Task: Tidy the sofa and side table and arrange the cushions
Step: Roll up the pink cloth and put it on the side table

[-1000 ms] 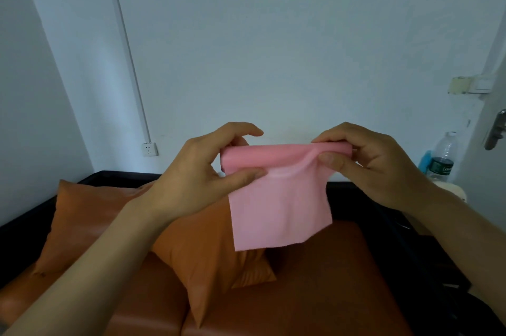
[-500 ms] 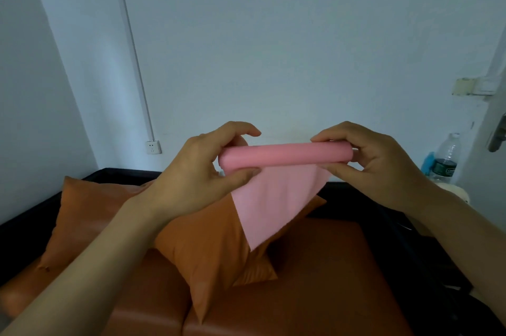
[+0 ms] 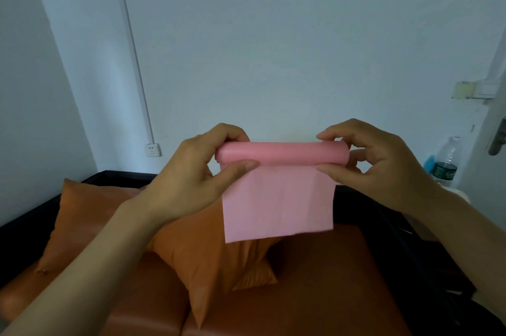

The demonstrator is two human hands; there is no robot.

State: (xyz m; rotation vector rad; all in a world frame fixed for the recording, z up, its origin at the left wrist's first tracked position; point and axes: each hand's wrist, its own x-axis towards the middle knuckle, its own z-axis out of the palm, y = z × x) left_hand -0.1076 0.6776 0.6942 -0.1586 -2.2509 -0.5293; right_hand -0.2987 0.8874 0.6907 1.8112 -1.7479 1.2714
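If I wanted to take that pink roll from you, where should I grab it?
Grip the pink roll round its bare middle, coming from above. The left hand and right hand pinch its ends, and the loose sheet hangs below.

Pink roll (image 3: 282, 153) matt, smooth; cushions (image 3: 202, 248) cloth; sofa seat (image 3: 315, 294) smooth leather-like.

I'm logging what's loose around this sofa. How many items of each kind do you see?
Orange cushions: 2 (one at the left, one in the middle)
Pink roll of sheet, held by the left hand and the right hand: 1
Clear water bottle: 1
Total: 4
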